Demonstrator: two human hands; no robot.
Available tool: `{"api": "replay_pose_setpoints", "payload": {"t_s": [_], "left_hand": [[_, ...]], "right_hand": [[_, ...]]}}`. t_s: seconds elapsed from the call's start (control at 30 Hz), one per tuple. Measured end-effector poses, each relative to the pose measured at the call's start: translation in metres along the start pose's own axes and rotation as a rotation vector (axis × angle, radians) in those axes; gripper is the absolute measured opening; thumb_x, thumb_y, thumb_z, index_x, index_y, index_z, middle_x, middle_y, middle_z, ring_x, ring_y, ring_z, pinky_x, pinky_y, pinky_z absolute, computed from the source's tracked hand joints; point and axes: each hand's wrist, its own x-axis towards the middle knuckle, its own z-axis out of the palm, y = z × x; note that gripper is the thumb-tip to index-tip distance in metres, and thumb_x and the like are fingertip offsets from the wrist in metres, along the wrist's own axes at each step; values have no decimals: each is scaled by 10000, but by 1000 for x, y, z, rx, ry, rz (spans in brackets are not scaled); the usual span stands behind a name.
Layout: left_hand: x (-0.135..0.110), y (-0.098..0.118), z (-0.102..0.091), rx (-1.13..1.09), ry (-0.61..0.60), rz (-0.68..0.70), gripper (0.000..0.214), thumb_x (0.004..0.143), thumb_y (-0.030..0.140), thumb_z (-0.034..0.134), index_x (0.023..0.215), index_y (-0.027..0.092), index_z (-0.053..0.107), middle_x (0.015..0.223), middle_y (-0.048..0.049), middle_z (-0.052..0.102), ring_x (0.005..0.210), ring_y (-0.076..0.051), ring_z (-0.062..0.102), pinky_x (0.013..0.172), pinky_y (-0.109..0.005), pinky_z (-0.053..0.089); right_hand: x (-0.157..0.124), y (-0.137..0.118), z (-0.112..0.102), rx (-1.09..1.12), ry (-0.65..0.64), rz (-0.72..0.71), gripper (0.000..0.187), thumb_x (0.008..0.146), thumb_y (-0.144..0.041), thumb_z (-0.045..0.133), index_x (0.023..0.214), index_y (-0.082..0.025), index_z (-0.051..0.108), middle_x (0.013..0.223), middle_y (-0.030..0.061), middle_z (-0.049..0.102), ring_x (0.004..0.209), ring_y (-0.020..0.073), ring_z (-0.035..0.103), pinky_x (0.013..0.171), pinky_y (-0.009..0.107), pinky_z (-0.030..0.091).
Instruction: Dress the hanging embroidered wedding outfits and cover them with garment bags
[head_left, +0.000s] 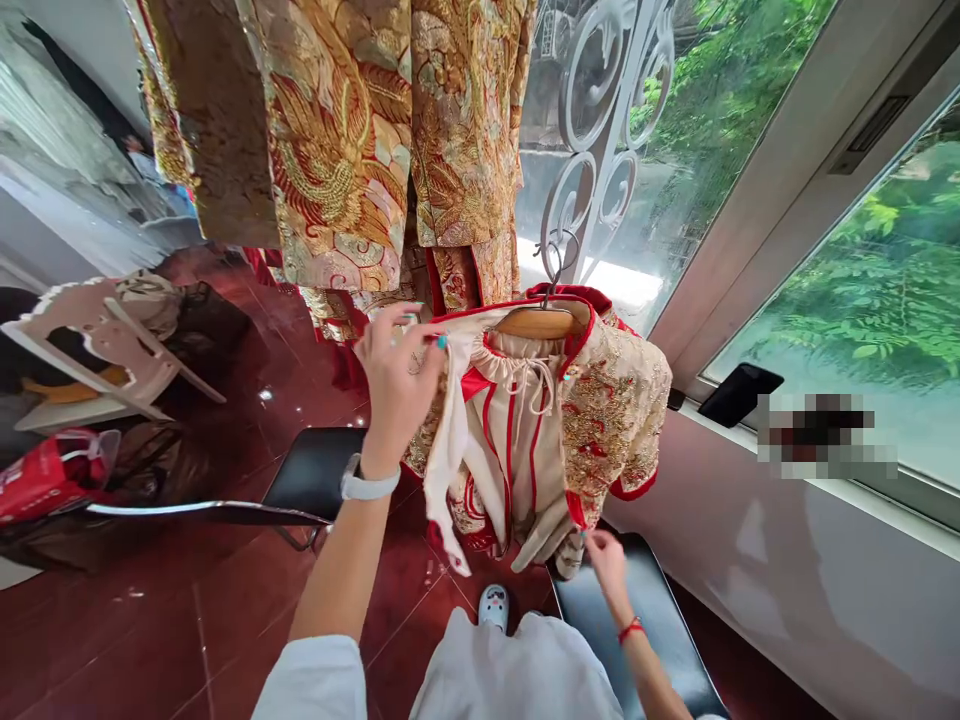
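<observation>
A red, cream and gold embroidered garment [592, 420] hangs on a wooden hanger [541, 322] in front of me. My left hand [397, 375], with a white watch on its wrist, is closed on the garment's top left edge by the hanger's end. A cream strip of cloth [446, 470] hangs down from that grip. My right hand [606, 562] is lower, with a red cord at the wrist, and pinches the garment's bottom hem.
More gold embroidered robes [337, 140] hang above. Black padded seats stand at the left [311, 475] and under my right arm [660, 620]. A dark phone [739, 393] lies on the window sill at the right. A red bag [45, 480] and a white carved piece [97, 340] sit at the left on the red floor.
</observation>
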Motion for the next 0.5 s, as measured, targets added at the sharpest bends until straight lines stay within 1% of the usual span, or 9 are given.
{"api": "replay_pose_setpoints", "payload": {"t_s": [0.07,0.1,0.13,0.17,0.23,0.3,0.37,0.43,0.5], "left_hand": [[-29,13,14,-15,-34,-15,533,850,379,703,1330,194,565,1461,-164,474,1379,-332,444,1166,-525,337],[-47,19,24,0,-40,-45,751,795,397,757,1438,161,448,1531,-212,388,1446,-367,363,1191,-562,296],[-66,21,36,39,-39,-93,869,770,396,778,1489,135,365,1568,-251,327,1484,-404,296,1204,-619,238],[-84,21,49,78,-47,-146,882,780,373,770,1507,131,333,1590,-265,297,1507,-421,248,1204,-658,198],[-113,8,69,132,10,-245,731,837,291,698,1487,159,389,1594,-243,335,1528,-409,214,1209,-675,165],[-126,-14,77,126,111,-291,509,885,177,566,1392,193,529,1541,-193,452,1510,-359,297,1218,-617,225],[-119,-41,70,65,200,-286,444,863,77,455,1246,196,645,1382,-156,613,1381,-304,501,1167,-523,369],[-94,-67,54,0,252,-268,437,812,38,420,1121,177,696,1147,-127,716,1155,-262,655,1053,-436,485],[-56,-92,38,-41,256,-273,403,788,45,434,1061,158,707,1015,-112,728,1032,-248,677,998,-401,504]], "right_hand": [[24,-24,-11,-8,268,-78,613,696,-630,556,1089,-165,621,1028,184,673,1013,398,631,903,564,507],[35,-43,-11,-18,398,-184,792,693,-648,604,1279,-119,533,1218,227,613,1173,415,563,1018,601,439],[46,-64,-9,-38,507,-322,938,688,-649,658,1407,-95,423,1368,258,520,1296,425,474,1091,627,366],[56,-86,-5,-78,571,-460,1018,690,-634,701,1476,-96,342,1472,273,422,1380,432,386,1130,654,302],[73,-123,4,-184,635,-612,946,754,-572,706,1497,-122,333,1572,277,278,1469,455,231,1140,732,190],[86,-142,3,-234,689,-663,653,864,-452,614,1425,-153,461,1575,244,296,1491,437,194,1130,750,186],[96,-144,-15,-205,714,-754,400,926,-301,484,1294,-188,595,1479,192,454,1451,373,328,1134,689,277],[106,-140,-46,-111,770,-849,359,911,-201,422,1173,-204,667,1356,150,575,1352,317,484,1119,609,369],[121,-142,-83,20,857,-875,343,875,-172,431,1101,-190,690,1343,144,602,1286,305,557,1101,570,412]]}}
